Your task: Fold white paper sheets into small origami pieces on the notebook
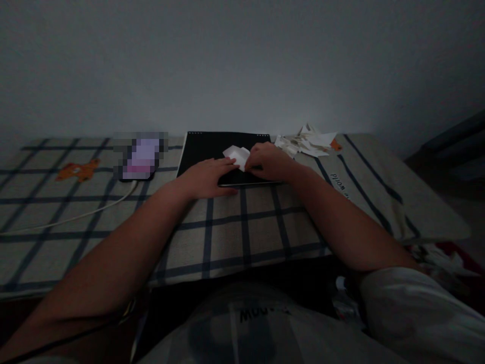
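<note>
A small folded piece of white paper [236, 152] lies on a black notebook [223, 140] with binding holes along its far edge. My left hand [206, 177] rests flat across the notebook's near left part, fingers stretched out, its fingertips on the paper's left edge. With fingers pinched, my right hand [267, 161] grips the paper's right side. Its palm covers part of the notebook's right half.
A heap of white paper scraps [306, 140] lies right of the notebook. On the left are a phone [142, 156] with a white cable [94, 211] and an orange cutout [78, 171]. A checked cloth [227, 237] covers the table; a wall [242, 65] stands behind.
</note>
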{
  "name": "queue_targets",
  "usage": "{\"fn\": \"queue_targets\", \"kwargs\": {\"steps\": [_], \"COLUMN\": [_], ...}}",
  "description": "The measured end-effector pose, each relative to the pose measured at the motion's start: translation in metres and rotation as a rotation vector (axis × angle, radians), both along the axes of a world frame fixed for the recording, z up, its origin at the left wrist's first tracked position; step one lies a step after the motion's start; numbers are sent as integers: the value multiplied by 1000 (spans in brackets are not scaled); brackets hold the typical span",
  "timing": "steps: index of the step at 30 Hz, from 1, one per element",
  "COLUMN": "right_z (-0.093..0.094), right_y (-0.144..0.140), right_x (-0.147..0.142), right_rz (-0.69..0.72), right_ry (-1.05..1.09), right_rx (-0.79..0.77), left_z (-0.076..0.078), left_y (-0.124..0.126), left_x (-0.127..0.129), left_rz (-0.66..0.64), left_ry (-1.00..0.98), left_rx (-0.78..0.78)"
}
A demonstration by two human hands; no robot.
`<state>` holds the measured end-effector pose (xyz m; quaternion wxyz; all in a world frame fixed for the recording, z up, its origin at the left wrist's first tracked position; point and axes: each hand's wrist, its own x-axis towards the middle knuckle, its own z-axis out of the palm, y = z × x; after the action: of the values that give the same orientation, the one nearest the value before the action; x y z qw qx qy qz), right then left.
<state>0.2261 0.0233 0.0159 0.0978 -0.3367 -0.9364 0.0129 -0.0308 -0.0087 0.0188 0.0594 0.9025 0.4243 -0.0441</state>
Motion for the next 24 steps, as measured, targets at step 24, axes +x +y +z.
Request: {"fn": "queue_targets", "kwargs": {"steps": [24], "right_z": [4], "right_y": [-6], "right_x": [-9], "right_rz": [50], "right_ry": [-121], "right_rx": [77], "left_z": [6], "left_y": [-7], "left_x": [6], "left_rz": [22], "left_ry": [14], "left_rx": [45]}}
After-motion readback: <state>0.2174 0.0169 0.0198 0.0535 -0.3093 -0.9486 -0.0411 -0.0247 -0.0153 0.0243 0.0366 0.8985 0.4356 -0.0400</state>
